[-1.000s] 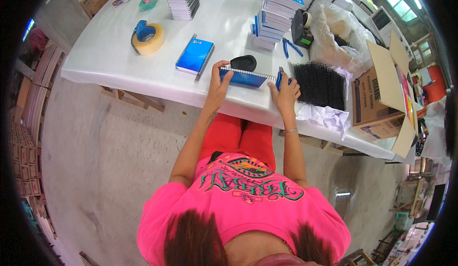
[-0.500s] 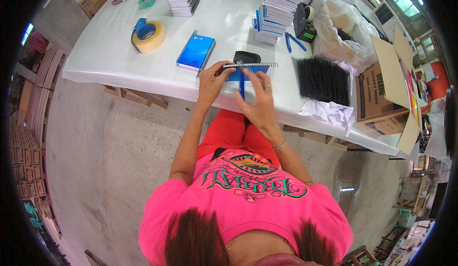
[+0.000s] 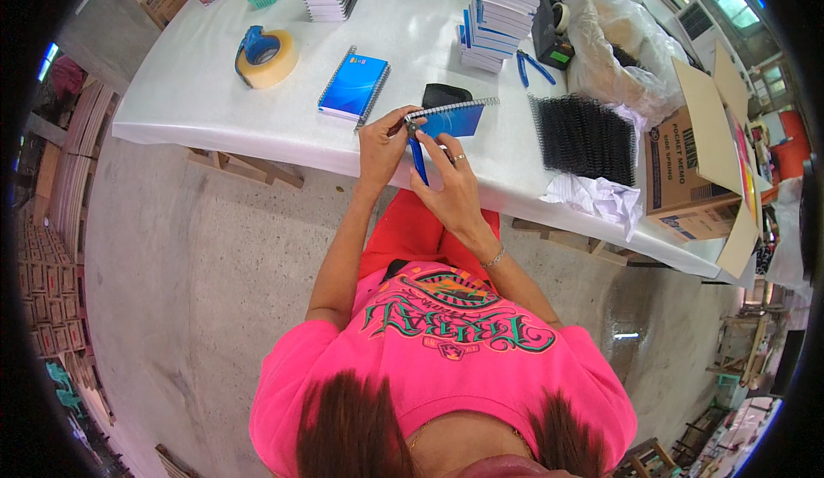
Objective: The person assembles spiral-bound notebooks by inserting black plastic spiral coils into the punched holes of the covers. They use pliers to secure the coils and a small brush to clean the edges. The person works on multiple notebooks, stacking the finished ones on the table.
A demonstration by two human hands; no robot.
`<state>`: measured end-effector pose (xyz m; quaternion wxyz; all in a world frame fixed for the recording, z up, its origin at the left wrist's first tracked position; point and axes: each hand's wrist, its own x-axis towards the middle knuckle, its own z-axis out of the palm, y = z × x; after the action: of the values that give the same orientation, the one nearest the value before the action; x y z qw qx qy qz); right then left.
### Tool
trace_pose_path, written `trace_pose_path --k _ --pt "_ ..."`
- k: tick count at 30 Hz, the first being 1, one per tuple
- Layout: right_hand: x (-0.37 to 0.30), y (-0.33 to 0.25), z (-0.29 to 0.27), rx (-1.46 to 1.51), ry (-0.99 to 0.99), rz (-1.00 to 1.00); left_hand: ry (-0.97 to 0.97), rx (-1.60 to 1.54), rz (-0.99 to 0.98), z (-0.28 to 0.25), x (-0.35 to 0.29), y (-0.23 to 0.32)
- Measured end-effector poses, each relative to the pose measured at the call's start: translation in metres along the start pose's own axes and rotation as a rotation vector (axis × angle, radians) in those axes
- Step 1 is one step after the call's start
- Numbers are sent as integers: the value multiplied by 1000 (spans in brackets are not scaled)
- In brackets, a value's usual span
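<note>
My left hand [image 3: 380,148] pinches the left end of a small blue spiral notebook [image 3: 457,121] at the table's front edge. Its coil runs along the top side, and some coil sticks out past the right corner. Blue-handled pliers [image 3: 419,162] are in my right hand [image 3: 453,188], their jaws at the coil's left end by my left fingertips. Whether the jaws grip the wire is too small to tell. A black pad-like object [image 3: 445,94] lies just behind the notebook. Another blue spiral notebook [image 3: 354,88] rests flat to the left.
A tape roll in a blue dispenser [image 3: 267,57] lies at left. Notebook stacks [image 3: 498,19] stand at the back. To the right are a second pair of pliers [image 3: 536,69], a heap of black coils [image 3: 588,139], crumpled paper [image 3: 595,196], a plastic bag [image 3: 592,36] and an open carton [image 3: 687,178].
The pliers have moved left from the middle of the coil to its left end. The notebook has turned slightly, its right end now farther from me.
</note>
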<state>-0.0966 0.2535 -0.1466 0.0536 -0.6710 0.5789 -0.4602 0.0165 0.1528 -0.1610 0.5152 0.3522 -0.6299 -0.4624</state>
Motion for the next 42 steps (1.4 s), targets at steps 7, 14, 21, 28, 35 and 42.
trace_pose_path --k 7,14,21,28,35,42 --pt "19 17 -24 1693 -444 788 117 156 111 9 -8 10" --pt "27 47 -73 756 -422 455 220 -3 -96 1 0 32" --pt "19 130 -72 -206 10 211 536 -92 24 -54 51 22" --pt "14 136 -58 -336 121 200 675 257 27 -77 57 -26" --pt "32 133 -72 -164 160 209 641 575 32 -97 49 -51" --pt "107 150 -120 -16 270 193 594 574 8 -97 52 -54"
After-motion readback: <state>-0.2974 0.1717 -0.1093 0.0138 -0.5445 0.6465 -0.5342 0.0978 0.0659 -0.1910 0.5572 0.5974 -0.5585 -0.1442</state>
